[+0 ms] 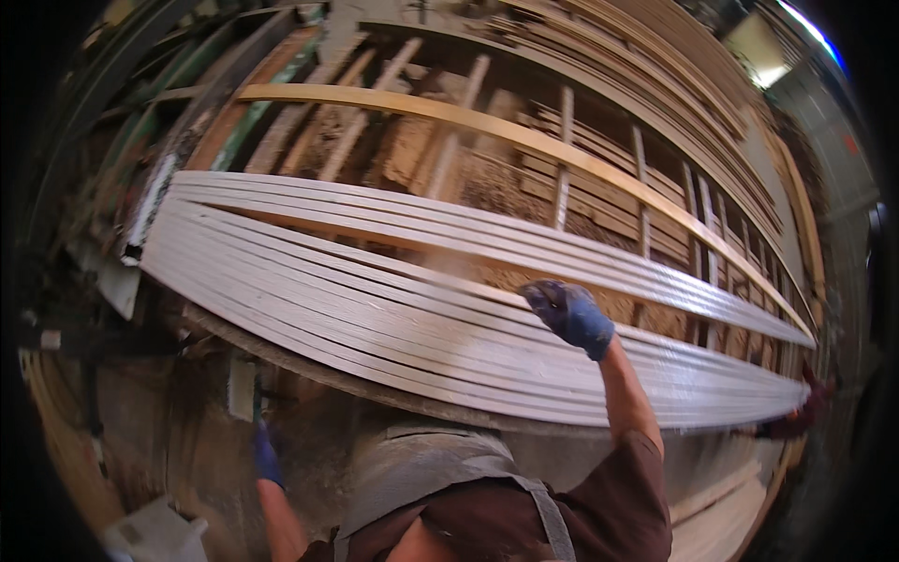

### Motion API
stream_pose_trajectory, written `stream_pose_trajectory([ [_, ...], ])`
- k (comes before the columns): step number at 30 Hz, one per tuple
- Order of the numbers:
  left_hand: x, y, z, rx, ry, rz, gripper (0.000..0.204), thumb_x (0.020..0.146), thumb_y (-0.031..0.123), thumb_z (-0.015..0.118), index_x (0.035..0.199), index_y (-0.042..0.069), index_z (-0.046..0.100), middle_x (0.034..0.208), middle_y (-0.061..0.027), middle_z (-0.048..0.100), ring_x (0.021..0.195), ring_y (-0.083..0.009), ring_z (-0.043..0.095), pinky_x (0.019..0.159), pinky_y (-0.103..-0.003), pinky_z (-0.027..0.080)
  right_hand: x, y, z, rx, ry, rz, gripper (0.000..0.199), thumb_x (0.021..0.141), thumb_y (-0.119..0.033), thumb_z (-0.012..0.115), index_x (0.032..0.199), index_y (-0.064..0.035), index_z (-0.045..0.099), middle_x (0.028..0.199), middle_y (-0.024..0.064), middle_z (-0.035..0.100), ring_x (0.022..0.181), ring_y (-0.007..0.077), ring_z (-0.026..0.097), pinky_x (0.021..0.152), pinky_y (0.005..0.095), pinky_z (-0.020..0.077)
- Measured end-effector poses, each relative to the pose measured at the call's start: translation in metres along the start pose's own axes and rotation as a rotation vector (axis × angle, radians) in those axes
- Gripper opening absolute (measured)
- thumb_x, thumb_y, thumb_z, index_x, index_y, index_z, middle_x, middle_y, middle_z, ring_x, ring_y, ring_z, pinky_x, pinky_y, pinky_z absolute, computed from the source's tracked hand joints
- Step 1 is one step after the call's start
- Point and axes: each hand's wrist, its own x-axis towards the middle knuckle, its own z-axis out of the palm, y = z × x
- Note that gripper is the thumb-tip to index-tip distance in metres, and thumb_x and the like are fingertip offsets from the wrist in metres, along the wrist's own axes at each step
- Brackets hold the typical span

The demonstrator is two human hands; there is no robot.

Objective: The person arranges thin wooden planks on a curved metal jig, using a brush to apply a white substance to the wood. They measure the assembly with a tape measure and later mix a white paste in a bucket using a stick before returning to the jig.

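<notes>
The curled fingers point(538, 292) of the gloved right hand point(579, 320) are over the near white boards point(309, 300), beside a gap; whether they grip one, I cannot tell. The left hand point(268, 457), blurred, seems closed round a pale-headed tool point(242, 391). Past the gap lie more white strips point(421, 214), then a bare wooden strip point(506, 129).

The head view comes from a wide fisheye camera on the person's head, facing down and forward over the grey apron point(440, 468) at the lower edge. It sits near enough to catch both the right hand point(568, 314), close to the middle, and the left hand point(268, 456), lower left. The white boards point(346, 309) cross its centre, bowed by the lens, with brown planks point(655, 56) farther off. The dim far left seems blurred.
</notes>
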Motion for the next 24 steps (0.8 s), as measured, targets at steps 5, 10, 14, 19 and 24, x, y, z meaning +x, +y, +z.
stream_pose_trajectory([
  [5,0.024,0.210,0.018,-0.049,-0.012,0.298,0.036,0.098,0.029,0.058,0.122,0.002,0.060,0.116,-0.0118,0.067,0.090,-0.0219,0.069,0.076,-0.036,0.060,0.074,0.041,0.033,0.084,-0.117,-0.208,0.037,0.099,-0.034,0.047,0.111,-0.0059,0.067,0.107,0.0206,0.067,0.101,0.0403,0.062,0.087,0.0442,0.0500],
  [10,0.037,0.360,0.133,0.757,-0.088,0.952,0.024,0.089,0.023,0.068,0.102,0.002,0.069,0.096,-0.0114,0.071,0.080,-0.0217,0.070,0.075,-0.034,0.056,0.120,0.029,0.060,-0.104,-0.216,0.018,0.041,0.098,-0.043,0.046,0.106,-0.0092,0.067,0.096,0.0216,0.068,0.089,0.0427,0.063,0.080,0.0487,0.0504],
  [14,0.065,0.402,0.209,0.992,-0.184,1.353,0.019,0.084,0.028,0.071,0.086,0.009,0.070,0.084,-0.0105,0.071,0.076,-0.0311,0.068,0.069,-0.041,0.053,0.145,0.016,0.064,-0.287,-0.022,0.187,0.044,0.095,-0.051,0.047,0.104,-0.0149,0.071,0.088,0.0189,0.069,0.086,0.0398,0.066,0.077,0.0483,0.0518],
  [19,0.109,0.433,0.273,1.024,-0.420,1.335,0.022,0.085,0.028,0.071,0.091,0.007,0.070,0.084,-0.0134,0.070,0.076,-0.0342,0.067,0.070,-0.042,0.053,0.226,0.055,0.040,-0.289,0.248,0.351,0.056,0.093,-0.056,0.049,0.087,-0.0050,0.072,0.076,0.0267,0.066,0.077,0.0419,0.068,0.072,0.0485,0.0528],
  [24,0.145,0.448,0.311,1.042,-0.626,1.068,0.029,0.090,0.034,0.066,0.094,0.006,0.070,0.083,-0.0169,0.068,0.078,-0.0326,0.067,0.072,-0.041,0.053,0.276,0.089,0.037,0.314,0.320,0.567,0.056,0.093,-0.055,0.054,0.084,-0.0018,0.069,0.075,0.0221,0.069,0.071,0.0371,0.069,0.064,0.0463,0.0540],
])
